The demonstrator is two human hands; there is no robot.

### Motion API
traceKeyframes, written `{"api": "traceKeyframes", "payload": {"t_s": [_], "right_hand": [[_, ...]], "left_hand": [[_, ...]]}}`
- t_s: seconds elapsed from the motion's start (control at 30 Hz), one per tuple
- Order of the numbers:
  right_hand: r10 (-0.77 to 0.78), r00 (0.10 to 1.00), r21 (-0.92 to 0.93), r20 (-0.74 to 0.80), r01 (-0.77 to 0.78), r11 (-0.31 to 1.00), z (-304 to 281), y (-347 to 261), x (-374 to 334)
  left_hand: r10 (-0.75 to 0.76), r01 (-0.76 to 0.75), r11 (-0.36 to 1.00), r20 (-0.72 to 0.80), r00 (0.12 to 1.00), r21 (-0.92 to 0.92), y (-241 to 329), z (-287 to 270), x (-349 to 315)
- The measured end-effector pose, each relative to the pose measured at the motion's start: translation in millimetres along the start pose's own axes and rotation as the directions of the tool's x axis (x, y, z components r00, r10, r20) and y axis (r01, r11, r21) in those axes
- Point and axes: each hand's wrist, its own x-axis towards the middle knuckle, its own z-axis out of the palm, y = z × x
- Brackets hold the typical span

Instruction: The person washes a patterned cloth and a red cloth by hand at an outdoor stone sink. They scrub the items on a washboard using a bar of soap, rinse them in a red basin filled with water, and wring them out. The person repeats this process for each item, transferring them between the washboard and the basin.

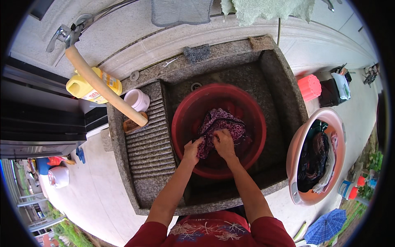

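A purple patterned cloth (224, 122), wet and bunched up, lies in a red plastic basin (254, 108) that stands inside a stone sink (284, 99). At the cloth's lower left edge, my left hand (192, 150) is closed on the fabric. My right hand (224, 144) grips the same cloth a little further right, fingers curled into it. Both forearms reach over the sink's near wall. What kind of garment the cloth is, I cannot make out. Part of the basin's bottom is hidden under the cloth.
Left of the basin is a ridged stone washboard (150, 140) with a brush (132, 123) and a white tub (137, 100). A beige hose (96, 84) hangs from the tap across a yellow jug (92, 86). A pink basin of clothes (293, 164) stands at the right.
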Motion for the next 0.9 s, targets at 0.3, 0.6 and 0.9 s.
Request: {"api": "traceKeyframes", "payload": {"t_s": [0.3, 0.6, 0.9], "right_hand": [[0.33, 0.927, -0.122, 0.178, -0.312, 0.942, 15, -7, -4], [0.513, 0.839, -0.089, 0.18, -0.505, 0.858, 27, -52, 15], [0.4, 0.899, 0.554, -0.178, -0.244, 0.796, 52, -1, 25]], "left_hand": [[0.428, -0.325, 0.887, 0.32, 0.845, -0.327, 68, 29, -66], [0.236, -0.187, 0.972, 0.588, 0.774, -0.143, 55, 13, -111], [0.059, -0.874, 0.392, 0.94, 0.336, 0.288, 56, 9, -219]]}}
